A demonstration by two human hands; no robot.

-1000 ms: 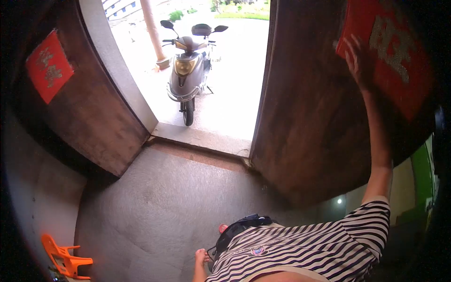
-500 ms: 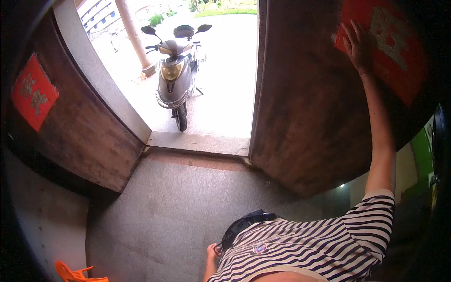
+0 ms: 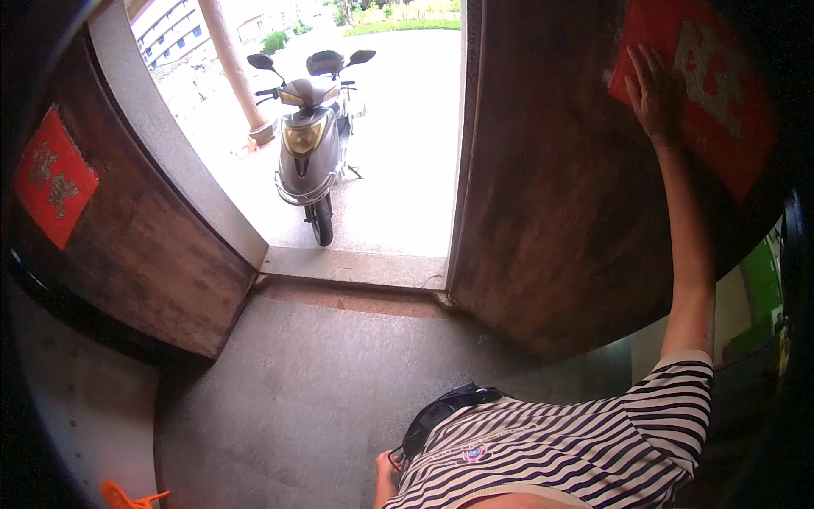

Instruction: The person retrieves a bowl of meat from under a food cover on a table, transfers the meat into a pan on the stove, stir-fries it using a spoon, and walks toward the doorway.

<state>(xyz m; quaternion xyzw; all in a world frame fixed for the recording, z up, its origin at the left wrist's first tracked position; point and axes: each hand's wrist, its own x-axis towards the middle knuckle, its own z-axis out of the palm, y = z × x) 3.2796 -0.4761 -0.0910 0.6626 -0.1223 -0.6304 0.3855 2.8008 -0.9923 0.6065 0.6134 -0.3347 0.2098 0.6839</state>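
My right hand is raised at the upper right, its fingers spread flat against the red paper with glittery characters on the right wooden door. Low at the centre, my left hand hangs beside a black bag at my waist. Its fingers are curled near a thin dark strap, and whether they grip it is too small to tell.
A grey scooter stands outside beyond the stone threshold. The left wooden door bears another red paper. Part of an orange plastic chair shows at the bottom left. A pillar rises behind the scooter.
The view has shifted, so the scooter and left door appear further left and the orange chair has slid mostly out of view. My right hand remains on the red paper.
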